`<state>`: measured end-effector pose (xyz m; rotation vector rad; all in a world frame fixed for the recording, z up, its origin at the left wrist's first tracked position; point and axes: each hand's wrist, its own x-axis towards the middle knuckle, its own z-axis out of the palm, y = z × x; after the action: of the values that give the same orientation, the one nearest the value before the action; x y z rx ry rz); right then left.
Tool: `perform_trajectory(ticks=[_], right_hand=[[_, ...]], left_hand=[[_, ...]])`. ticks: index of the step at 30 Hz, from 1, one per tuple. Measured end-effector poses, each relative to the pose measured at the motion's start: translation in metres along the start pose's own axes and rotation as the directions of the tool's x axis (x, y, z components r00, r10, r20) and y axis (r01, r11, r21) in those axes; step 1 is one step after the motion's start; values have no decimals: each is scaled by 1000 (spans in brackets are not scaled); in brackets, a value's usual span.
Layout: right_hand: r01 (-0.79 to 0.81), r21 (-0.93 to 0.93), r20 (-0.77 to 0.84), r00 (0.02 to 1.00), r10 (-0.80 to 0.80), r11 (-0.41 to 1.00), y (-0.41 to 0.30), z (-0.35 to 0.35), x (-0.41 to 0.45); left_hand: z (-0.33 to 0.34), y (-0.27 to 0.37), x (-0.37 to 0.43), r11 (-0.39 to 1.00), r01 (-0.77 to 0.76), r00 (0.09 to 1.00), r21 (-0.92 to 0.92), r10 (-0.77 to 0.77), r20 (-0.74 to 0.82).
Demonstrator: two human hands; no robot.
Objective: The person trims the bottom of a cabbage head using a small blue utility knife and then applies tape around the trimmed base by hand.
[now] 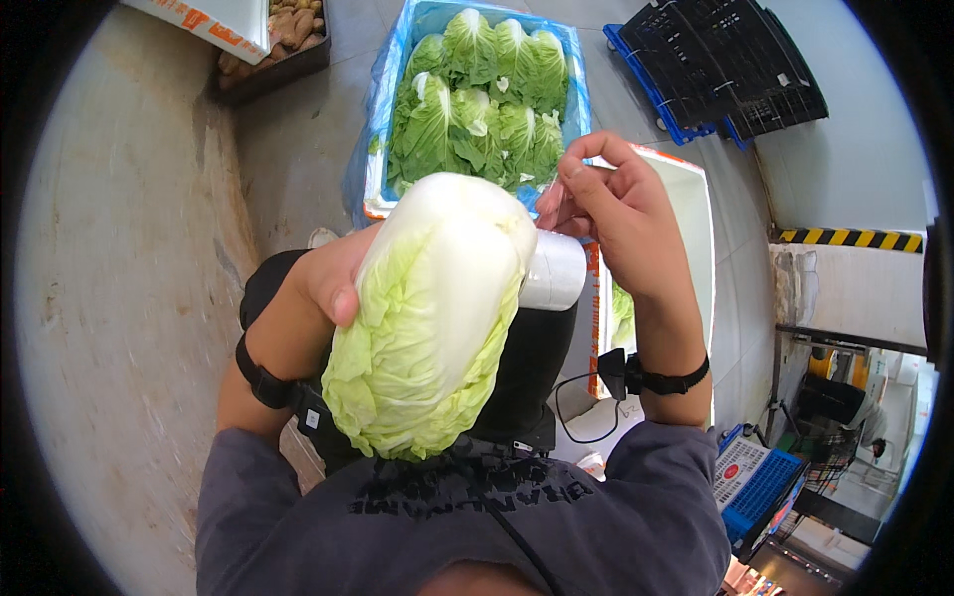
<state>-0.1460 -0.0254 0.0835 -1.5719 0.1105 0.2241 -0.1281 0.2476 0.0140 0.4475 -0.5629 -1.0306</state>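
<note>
A Napa cabbage (440, 298), its white base pointing away from me, rests in my left hand (339, 287). That palm and most of its fingers are hidden behind the leaves; the thumb lies along the cabbage's left side. Just right of the cabbage is a roll of clear plastic film (555, 270), partly covered by it. My right hand (611, 197) is raised above the roll, thumb and fingertips pinching a thin piece of clear film. Beyond my hands stands a foam box (376, 200) lined with blue plastic, holding several green-leaved Napa cabbages (477, 112) in rows.
A second white foam box (689, 216) stands at my right, with a cabbage (622, 316) partly visible inside. Black crates (715, 59) sit on blue dollies at the upper right. A worn wall (127, 298) runs along my left. A dark crate (298, 63) of root vegetables is at the upper left.
</note>
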Motion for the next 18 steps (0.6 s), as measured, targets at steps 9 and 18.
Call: perform_trajectory(ticks=[9,18], right_hand=[[-400,649,404,902,152,647,36,-22,4],[-325,610,174,945,278,723,38,2,-31]], left_hand=[[-21,2,1,994,102,995,40,-102,1],[-32,-5,8,975,214,975,53,-217,47]])
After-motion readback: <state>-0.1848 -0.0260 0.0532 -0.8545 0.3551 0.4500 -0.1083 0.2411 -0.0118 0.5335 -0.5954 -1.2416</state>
